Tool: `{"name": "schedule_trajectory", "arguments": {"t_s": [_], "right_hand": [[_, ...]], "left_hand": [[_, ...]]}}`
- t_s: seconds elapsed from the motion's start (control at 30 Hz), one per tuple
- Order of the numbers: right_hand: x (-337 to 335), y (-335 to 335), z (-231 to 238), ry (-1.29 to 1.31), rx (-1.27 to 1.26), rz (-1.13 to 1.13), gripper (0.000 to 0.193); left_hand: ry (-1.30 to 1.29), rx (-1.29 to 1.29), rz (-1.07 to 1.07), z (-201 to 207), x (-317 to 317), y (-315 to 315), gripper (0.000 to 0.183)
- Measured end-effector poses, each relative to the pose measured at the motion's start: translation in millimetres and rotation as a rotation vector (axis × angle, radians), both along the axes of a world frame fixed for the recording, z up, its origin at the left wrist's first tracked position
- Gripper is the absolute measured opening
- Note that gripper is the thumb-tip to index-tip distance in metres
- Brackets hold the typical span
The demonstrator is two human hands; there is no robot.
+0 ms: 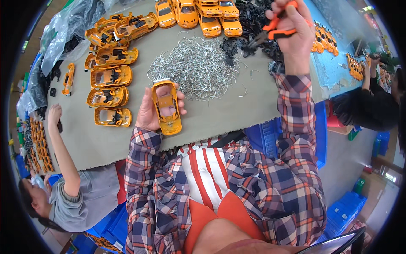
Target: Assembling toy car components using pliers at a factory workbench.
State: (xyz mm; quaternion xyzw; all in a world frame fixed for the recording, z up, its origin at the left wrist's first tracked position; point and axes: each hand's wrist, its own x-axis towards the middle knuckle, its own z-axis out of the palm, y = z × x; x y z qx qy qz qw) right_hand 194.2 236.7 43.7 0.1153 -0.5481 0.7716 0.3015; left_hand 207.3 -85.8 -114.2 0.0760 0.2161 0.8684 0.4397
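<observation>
My left hand (149, 111) holds an orange toy car body (166, 108), its hollow underside facing up and its clear windows showing. In my right hand (296, 36), raised at the far right of the table, are pliers (281, 33) with orange and black handles; their jaws reach over a heap of small black plastic parts (249, 21). Between my hands lies a pile of thin bent silvery metal pieces (196, 67). To the left, more upturned orange car bodies (111, 77) form a column, several of them with black parts inside.
Finished-looking orange toy cars (186, 13) stand along the far side of the grey-covered table (220, 114). Clear plastic bags (69, 29) lie at the far left. A co-worker in grey (93, 190) reaches in from the left. Blue crates (344, 211) stand at the lower right.
</observation>
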Motion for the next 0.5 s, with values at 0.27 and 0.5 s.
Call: {"name": "schedule_trajectory", "arguments": {"t_s": [0.27, 0.5], "right_hand": [[52.3, 3.7, -65.1, -0.177, 0.043, -0.356, 0.038], [41.5, 4.7, -84.3, -0.206, 0.021, -0.397, 0.038]], "left_hand": [[0.039, -0.031, 0.053, -1.2, -6.2, 3.3, 0.081], [0.007, -0.105, 0.089, -8.1, -7.5, 14.6, 0.075]]}}
